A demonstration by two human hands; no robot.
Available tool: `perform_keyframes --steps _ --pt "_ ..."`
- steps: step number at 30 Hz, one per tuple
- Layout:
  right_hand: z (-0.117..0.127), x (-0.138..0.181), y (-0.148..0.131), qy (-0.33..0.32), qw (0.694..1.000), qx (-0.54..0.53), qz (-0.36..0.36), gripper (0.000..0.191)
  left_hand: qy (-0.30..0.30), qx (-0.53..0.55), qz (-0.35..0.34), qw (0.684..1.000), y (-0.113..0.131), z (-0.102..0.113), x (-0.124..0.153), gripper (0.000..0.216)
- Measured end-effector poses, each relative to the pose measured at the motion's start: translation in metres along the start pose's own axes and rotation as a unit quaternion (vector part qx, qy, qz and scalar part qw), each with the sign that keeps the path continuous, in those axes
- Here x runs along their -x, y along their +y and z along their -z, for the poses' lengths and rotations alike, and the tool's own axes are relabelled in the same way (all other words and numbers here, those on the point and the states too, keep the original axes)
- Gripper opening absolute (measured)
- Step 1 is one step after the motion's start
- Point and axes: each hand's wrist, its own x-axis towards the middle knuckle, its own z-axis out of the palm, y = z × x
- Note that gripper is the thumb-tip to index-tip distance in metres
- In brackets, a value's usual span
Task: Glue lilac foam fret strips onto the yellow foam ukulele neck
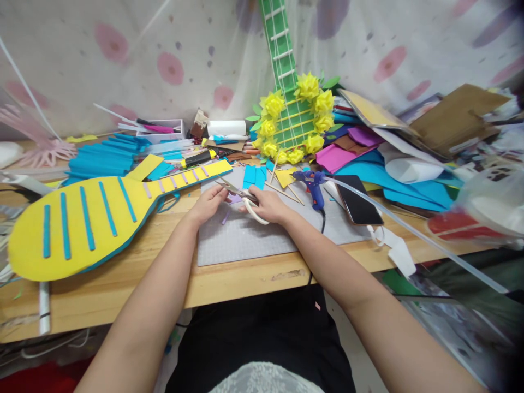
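My right hand (pixel 268 205) is closed around the white handles of a pair of scissors (pixel 254 213), whose blades point left. Fingers pinched, my left hand (pixel 210 204) is at the blade tips; whatever it holds is too small to make out. Both hands are over a grey cutting mat (pixel 245 245). Under the scissors lies some purple paper (pixel 235 198), with a small purple strip (pixel 225 218) nearer me. To the left rests a yellow guitar-shaped cutout (pixel 77 218) with blue strips on its body and purple strips across its neck.
A blue glue gun (pixel 314 188) and a black phone (pixel 358 199) lie right of my hands. Behind stands a green paper guitar (pixel 282 60) ringed with yellow flowers. Coloured paper (pixel 368 169) piles up at right, blue crepe paper (pixel 102 158) at left. A clear tub (pixel 483 207) is far right.
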Motion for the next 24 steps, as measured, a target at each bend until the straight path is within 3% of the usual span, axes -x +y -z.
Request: perform_keyframes --steps 8,16,24 --pt "0.006 0.0 0.008 0.03 0.999 -0.024 0.018 0.038 -0.016 0.031 0.005 0.999 -0.003 -0.004 0.001 0.038" --pt "0.006 -0.002 0.014 0.046 0.997 -0.057 0.031 0.038 0.006 0.088 -0.002 0.996 -0.001 -0.006 -0.001 0.031" --pt "0.006 0.001 0.007 0.007 0.996 -0.07 0.053 0.039 0.031 0.145 0.01 0.989 -0.001 -0.009 -0.001 0.038"
